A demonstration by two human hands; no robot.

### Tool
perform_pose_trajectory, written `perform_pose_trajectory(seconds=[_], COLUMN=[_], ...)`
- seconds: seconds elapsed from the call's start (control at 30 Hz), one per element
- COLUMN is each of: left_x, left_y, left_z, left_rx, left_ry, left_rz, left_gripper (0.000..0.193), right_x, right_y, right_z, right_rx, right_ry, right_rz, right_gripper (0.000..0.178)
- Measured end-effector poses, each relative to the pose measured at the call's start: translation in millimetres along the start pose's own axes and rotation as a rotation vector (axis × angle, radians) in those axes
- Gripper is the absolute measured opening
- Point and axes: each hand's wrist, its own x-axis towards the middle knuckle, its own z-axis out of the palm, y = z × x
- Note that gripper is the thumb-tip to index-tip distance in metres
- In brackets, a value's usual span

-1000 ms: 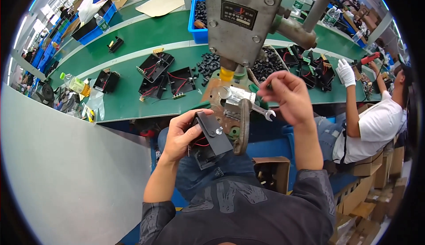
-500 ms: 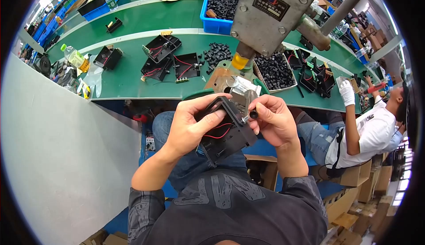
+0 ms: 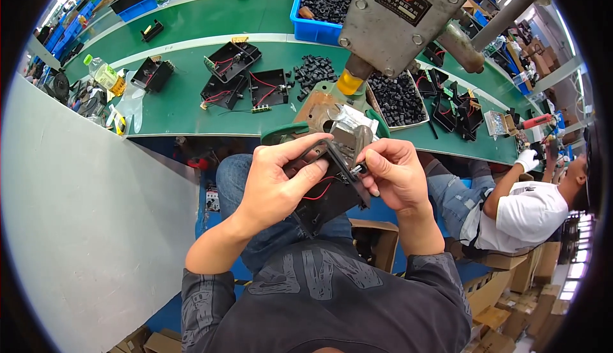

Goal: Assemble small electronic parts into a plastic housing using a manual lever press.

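Observation:
My left hand (image 3: 273, 175) is closed around a black plastic box housing (image 3: 331, 207), open-faced and tilted, with a red wire inside. Between the thumb and fingers of my right hand (image 3: 397, 173) is a small black knob (image 3: 362, 168), mostly covered by the fingertips. The knob meets a metal shaft at the housing's right side; how far it sits on the shaft is hidden. Just beyond my hands stands a bench press with a yellow tip (image 3: 348, 82) above its metal base (image 3: 317, 112).
More wired black housings (image 3: 233, 62) lie on the green bench (image 3: 185, 113). Loose black knobs (image 3: 314, 72) are heaped beside the press, with more in a white tray (image 3: 397, 101) and a blue bin (image 3: 316, 29). At right sits a co-worker wearing a white glove (image 3: 527, 160).
My right hand has brought the knob left and down against the shaft, which was partly bare before. The co-worker's gloved hand has moved down and to the right, away from a small box.

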Motion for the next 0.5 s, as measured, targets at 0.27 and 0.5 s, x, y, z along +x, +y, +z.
perform_pose_trajectory(seconds=[0.27,0.5], left_x=[-3.9,-10.9], left_y=[7.6,6.1], left_z=[-0.3,10.1], left_rx=[0.221,0.532], left_ry=[0.017,0.055], left_rz=[0.076,0.328], left_gripper=[0.039,0.047], right_x=[-6.4,-15.1], right_y=[-4.3,5.2], right_z=[13.3,13.6], right_rx=[-0.26,-0.735], right_ry=[0.065,0.061], right_rz=[-0.111,-0.359], right_gripper=[0.008,0.01])
